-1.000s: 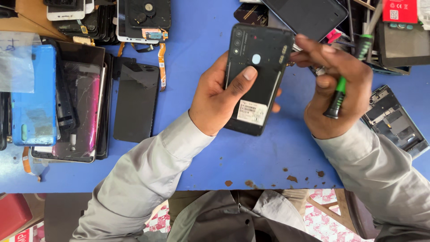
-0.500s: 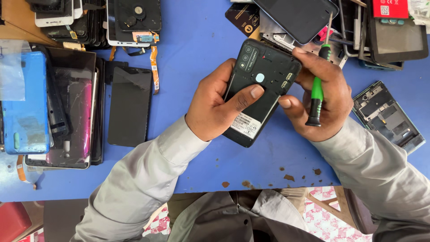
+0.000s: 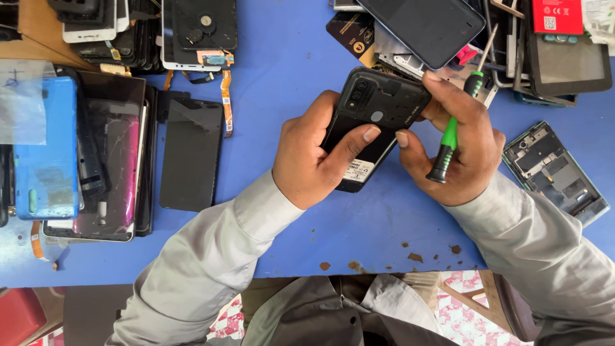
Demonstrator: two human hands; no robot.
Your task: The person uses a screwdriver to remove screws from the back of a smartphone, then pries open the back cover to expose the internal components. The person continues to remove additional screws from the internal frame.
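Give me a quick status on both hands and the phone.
Left hand grips black phone, back up. Right hand holds green-handled screwdriver, fingers on phone's edge. Loose phone parts all around.

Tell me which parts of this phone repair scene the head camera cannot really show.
- Black phone: its front faces down; the left hand covers its left edge.
- Green-handled screwdriver: the right hand wraps part of its handle.
- Red package: cut off by the top edge.
- Blue phone case: partly under a clear plastic sheet.
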